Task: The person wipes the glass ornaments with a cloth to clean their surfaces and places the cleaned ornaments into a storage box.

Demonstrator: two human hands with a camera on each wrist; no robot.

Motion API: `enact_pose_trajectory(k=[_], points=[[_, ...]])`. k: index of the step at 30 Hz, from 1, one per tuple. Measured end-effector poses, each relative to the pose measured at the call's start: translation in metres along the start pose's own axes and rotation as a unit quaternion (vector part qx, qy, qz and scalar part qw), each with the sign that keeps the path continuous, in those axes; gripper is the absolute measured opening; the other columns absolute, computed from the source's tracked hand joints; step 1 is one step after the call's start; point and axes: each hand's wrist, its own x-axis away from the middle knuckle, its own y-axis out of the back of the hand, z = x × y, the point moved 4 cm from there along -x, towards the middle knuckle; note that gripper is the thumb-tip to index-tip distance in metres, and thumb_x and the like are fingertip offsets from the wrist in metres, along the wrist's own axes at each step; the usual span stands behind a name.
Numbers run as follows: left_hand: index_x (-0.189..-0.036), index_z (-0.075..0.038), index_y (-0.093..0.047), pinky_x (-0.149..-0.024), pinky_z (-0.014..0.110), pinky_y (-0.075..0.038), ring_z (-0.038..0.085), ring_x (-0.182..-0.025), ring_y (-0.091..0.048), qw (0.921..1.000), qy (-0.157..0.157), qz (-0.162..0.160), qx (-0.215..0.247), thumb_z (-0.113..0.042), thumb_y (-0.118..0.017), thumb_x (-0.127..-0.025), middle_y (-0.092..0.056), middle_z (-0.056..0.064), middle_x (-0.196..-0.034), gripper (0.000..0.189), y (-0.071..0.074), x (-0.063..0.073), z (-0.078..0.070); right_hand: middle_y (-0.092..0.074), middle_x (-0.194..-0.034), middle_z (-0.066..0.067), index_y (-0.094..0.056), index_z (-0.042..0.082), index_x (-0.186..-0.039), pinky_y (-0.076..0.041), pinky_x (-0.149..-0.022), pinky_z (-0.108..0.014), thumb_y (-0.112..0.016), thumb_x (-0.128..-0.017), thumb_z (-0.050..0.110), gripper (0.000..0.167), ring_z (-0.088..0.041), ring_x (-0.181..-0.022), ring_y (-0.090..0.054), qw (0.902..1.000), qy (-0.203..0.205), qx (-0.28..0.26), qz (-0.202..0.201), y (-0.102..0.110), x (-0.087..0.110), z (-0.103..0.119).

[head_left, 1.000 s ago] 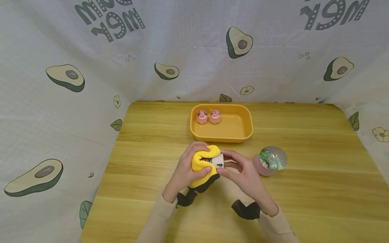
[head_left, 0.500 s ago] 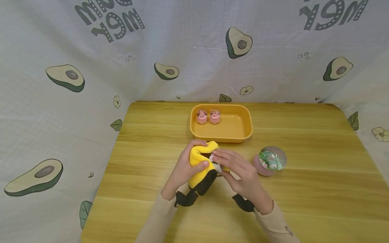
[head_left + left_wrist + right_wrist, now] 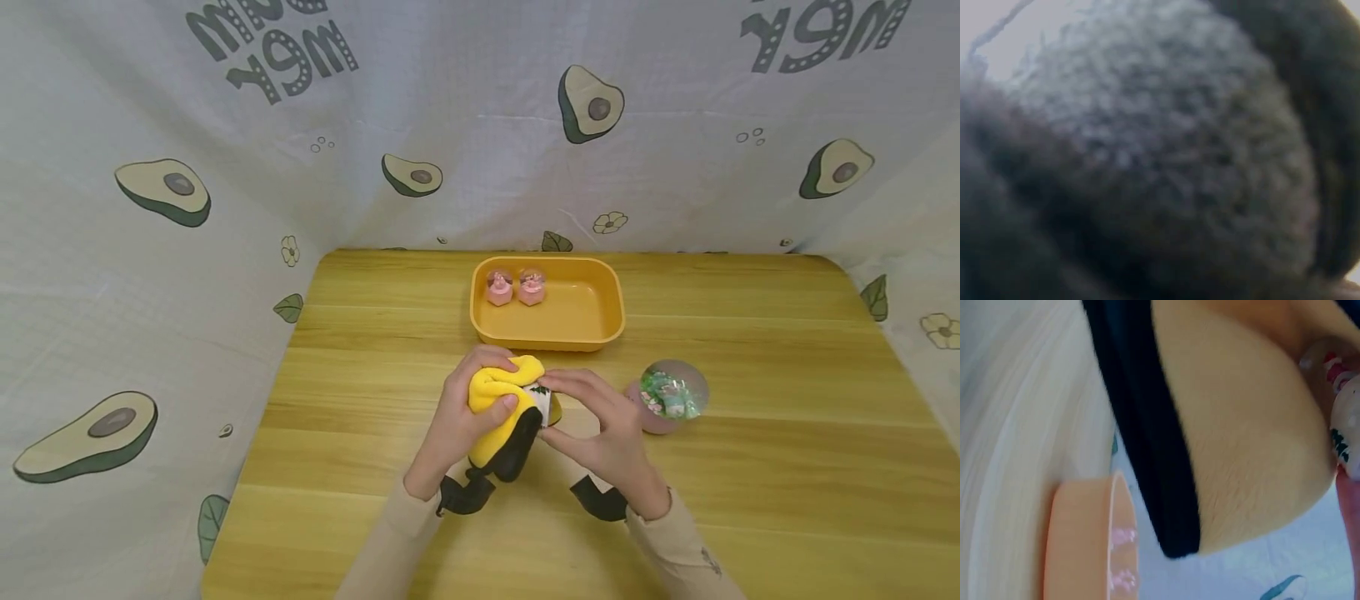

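My left hand [image 3: 459, 421] grips a yellow cloth with a black border [image 3: 491, 437], bunched round a small snow globe [image 3: 543, 407]. The globe's white base, with a green tree on it, pokes out of the cloth towards the right. Thumb and fingers of my right hand [image 3: 611, 425] pinch that base at its edges. In the right wrist view the cloth [image 3: 1247, 437] hangs beside the globe [image 3: 1347, 425], and a small red figure shows inside the glass. Only a blurred, woven-looking grey surface fills the left wrist view.
A yellow tray [image 3: 547, 344] stands behind the hands, with two small pink-based globes [image 3: 516, 287] at its left end. Right of my right hand sits a larger snow globe [image 3: 673, 396] on a pink base. An avocado-print curtain [image 3: 480, 125] hangs behind the wooden table [image 3: 750, 483].
My right fingers went over the globe's face and back to its edges, and the globe has turned in the cloth. My left hand keeps its grip; more of the black border shows.
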Motion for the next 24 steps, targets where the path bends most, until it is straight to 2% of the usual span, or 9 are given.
enact_pose_trajectory(k=[2,4,8,12,16,18,21,23,24], points=[[-0.106,-0.006,-0.058,-0.079,0.034,-0.049,0.027,-0.1,-0.054,0.9996,-0.018,-0.005,-0.021,-0.038,-0.063,-0.088,-0.055,0.012,-0.111,0.037,0.0,0.0,-0.001,-0.065,-0.109,-0.018,-0.063,-0.01,-0.11,-0.048,-0.091,-0.027,-0.078,-0.08,0.023,0.048,-0.018,-0.104,-0.061,0.9979,-0.048,-0.043,-0.007,-0.001,0.001,-0.001],[-0.105,-0.006,-0.058,-0.079,0.035,-0.05,0.027,-0.1,-0.055,0.9986,-0.034,-0.008,-0.04,-0.041,-0.062,-0.088,-0.056,0.012,-0.111,0.039,0.0,-0.001,-0.003,-0.065,-0.11,-0.014,-0.062,-0.011,-0.112,-0.049,-0.089,-0.028,-0.08,-0.077,0.014,0.047,-0.017,-0.103,-0.061,0.9912,-0.102,-0.084,-0.015,-0.001,0.002,-0.002],[-0.104,-0.007,-0.058,-0.079,0.036,-0.05,0.026,-0.099,-0.056,0.9953,-0.066,-0.009,-0.07,-0.04,-0.062,-0.088,-0.057,0.012,-0.111,0.037,-0.001,-0.002,-0.008,-0.065,-0.11,-0.005,-0.059,-0.015,-0.112,-0.051,-0.084,-0.029,-0.079,-0.071,-0.009,0.046,-0.016,-0.099,-0.063,0.9683,-0.202,-0.144,-0.033,-0.002,0.002,-0.003],[-0.104,-0.008,-0.058,-0.08,0.036,-0.051,0.027,-0.101,-0.057,0.991,-0.101,0.002,-0.088,-0.029,-0.063,-0.086,-0.056,0.013,-0.112,0.028,-0.001,-0.002,-0.011,-0.067,-0.104,-0.004,-0.058,-0.018,-0.111,-0.054,-0.077,-0.028,-0.071,-0.073,-0.016,0.04,-0.016,-0.091,-0.065,0.9345,-0.3,-0.187,-0.042,-0.003,0.002,-0.005],[-0.105,-0.008,-0.057,-0.081,0.035,-0.051,0.028,-0.101,-0.057,0.9851,-0.134,0.021,-0.106,-0.017,-0.066,-0.081,-0.055,0.014,-0.113,0.026,-0.002,-0.001,-0.012,-0.069,-0.095,-0.005,-0.06,-0.015,-0.111,-0.055,-0.072,-0.029,-0.065,-0.083,-0.007,0.029,-0.017,-0.083,-0.066,0.8923,-0.396,-0.214,-0.034,-0.002,0.003,-0.01],[-0.105,-0.008,-0.057,-0.083,0.035,-0.051,0.028,-0.102,-0.057,0.9822,-0.146,0.029,-0.115,-0.014,-0.067,-0.08,-0.055,0.014,-0.113,0.027,-0.003,-0.001,-0.012,-0.069,-0.093,-0.006,-0.06,-0.014,-0.11,-0.055,-0.072,-0.03,-0.062,-0.087,-0.002,0.026,-0.017,-0.082,-0.067,0.8735,-0.43,-0.227,-0.023,-0.002,0.003,-0.012],[-0.105,-0.008,-0.057,-0.084,0.036,-0.05,0.029,-0.103,-0.056,0.9804,-0.152,0.033,-0.121,-0.011,-0.068,-0.079,-0.055,0.015,-0.114,0.029,-0.004,-0.001,-0.012,-0.07,-0.092,-0.005,-0.059,-0.013,-0.111,-0.055,-0.073,-0.032,-0.059,-0.09,0.002,0.026,-0.017,-0.082,-0.067,0.8561,-0.458,-0.24,-0.008,-0.001,0.003,-0.013],[-0.105,-0.008,-0.057,-0.085,0.036,-0.05,0.029,-0.103,-0.056,0.9814,-0.147,0.031,-0.119,-0.009,-0.069,-0.078,-0.055,0.015,-0.114,0.029,-0.004,-0.001,-0.012,-0.069,-0.093,-0.006,-0.058,-0.014,-0.113,-0.055,-0.074,-0.032,-0.059,-0.09,0.002,0.028,-0.017,-0.083,-0.066,0.8548,-0.46,-0.239,-0.001,0.0,0.003,-0.013],[-0.105,-0.008,-0.057,-0.084,0.036,-0.05,0.029,-0.103,-0.056,0.9824,-0.143,0.03,-0.116,-0.009,-0.069,-0.078,-0.055,0.015,-0.113,0.029,-0.004,-0.001,-0.01,-0.069,-0.094,-0.006,-0.058,-0.014,-0.113,-0.055,-0.074,-0.031,-0.06,-0.089,0.001,0.029,-0.017,-0.084,-0.066,0.8585,-0.456,-0.234,0.001,0.0,0.002,-0.013]])
